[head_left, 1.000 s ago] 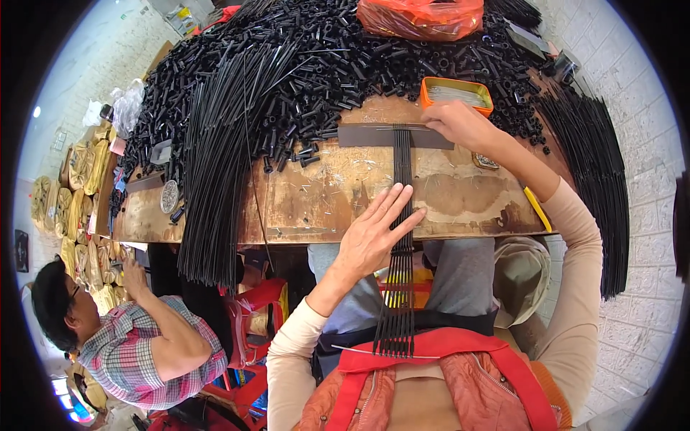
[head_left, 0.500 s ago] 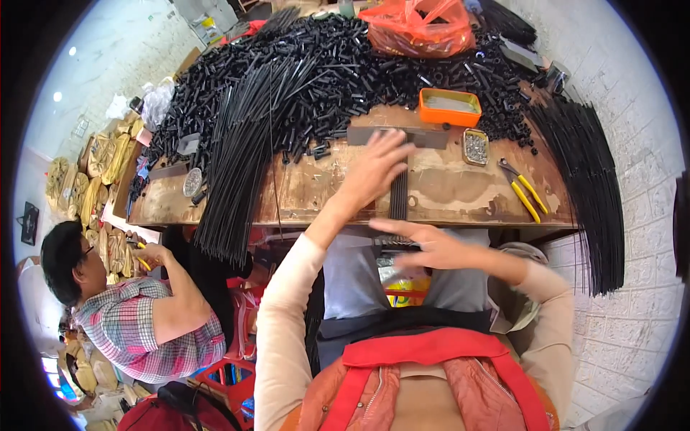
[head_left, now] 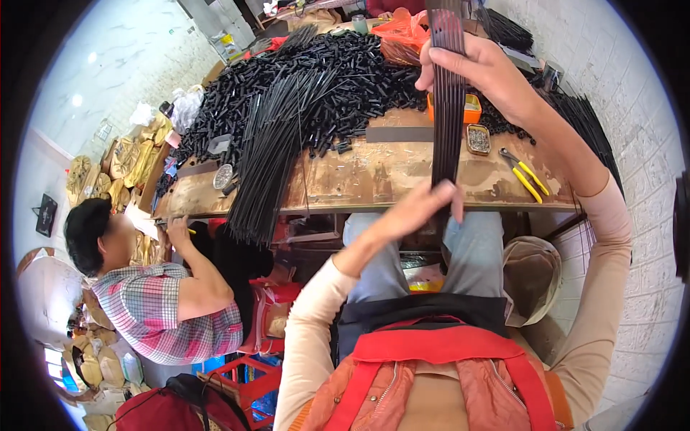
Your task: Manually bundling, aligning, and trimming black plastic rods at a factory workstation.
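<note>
Head view: black rod bundle [head_left: 447,108] stands upright; right hand [head_left: 489,72] fingers grip its top, left hand [head_left: 417,212] seemingly pinches its bottom.

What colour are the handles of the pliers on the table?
Yellow handles on the pliers, seen best in the head view.

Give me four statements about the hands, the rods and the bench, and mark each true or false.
1. The right hand grips the upper end of a bundle of thin black rods. True.
2. The left hand rests flat on the workbench. False: it is at the bundle's lower end, in front of the bench edge.
3. Yellow-handled pliers lie on the bench to the right of the bundle. True.
4. The pliers are in the left hand. False: they lie untouched on the bench.
</note>
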A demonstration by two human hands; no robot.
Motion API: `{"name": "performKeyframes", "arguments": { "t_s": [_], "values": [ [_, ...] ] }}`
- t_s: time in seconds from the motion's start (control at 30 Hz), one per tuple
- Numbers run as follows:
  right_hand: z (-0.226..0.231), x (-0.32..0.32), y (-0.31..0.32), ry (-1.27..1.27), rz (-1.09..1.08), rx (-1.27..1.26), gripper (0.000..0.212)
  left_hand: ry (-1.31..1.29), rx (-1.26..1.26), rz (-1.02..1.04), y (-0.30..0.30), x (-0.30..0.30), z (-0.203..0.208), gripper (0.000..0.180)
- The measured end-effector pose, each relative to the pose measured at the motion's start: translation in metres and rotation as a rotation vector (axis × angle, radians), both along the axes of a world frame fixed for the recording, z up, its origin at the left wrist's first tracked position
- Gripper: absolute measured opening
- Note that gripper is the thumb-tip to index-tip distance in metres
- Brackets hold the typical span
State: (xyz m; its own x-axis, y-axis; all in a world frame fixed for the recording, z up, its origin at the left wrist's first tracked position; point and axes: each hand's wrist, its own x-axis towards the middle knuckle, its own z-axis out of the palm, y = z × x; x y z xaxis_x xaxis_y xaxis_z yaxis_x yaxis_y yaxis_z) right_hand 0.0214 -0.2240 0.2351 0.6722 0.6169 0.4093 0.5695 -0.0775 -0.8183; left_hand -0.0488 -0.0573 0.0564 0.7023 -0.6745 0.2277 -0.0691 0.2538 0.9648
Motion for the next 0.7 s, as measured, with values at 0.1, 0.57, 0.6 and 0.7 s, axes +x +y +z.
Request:
{"name": "performKeyframes", "arguments": {
  "t_s": [0.1,0.57,0.6,0.7],
  "values": [
    [0.009,-0.025,0.015,0.094,0.033,-0.004,0.031,-0.010,-0.022,0.083,-0.012,-0.046,0.003,0.035],
    [-0.096,-0.025,0.019,-0.740,-0.382,-0.610,0.022,-1.479,1.068,1.284,0.017,-0.037,0.068,0.049],
    [-0.085,-0.013,0.022,-0.836,-0.248,-0.164,0.025,-1.528,0.952,1.289,0.014,-0.049,0.083,0.049],
    [-0.033,-0.044,0.049,0.417,-0.145,0.472,0.035,-1.927,0.428,1.520,0.029,-0.015,0.055,0.045]
  ]
}}
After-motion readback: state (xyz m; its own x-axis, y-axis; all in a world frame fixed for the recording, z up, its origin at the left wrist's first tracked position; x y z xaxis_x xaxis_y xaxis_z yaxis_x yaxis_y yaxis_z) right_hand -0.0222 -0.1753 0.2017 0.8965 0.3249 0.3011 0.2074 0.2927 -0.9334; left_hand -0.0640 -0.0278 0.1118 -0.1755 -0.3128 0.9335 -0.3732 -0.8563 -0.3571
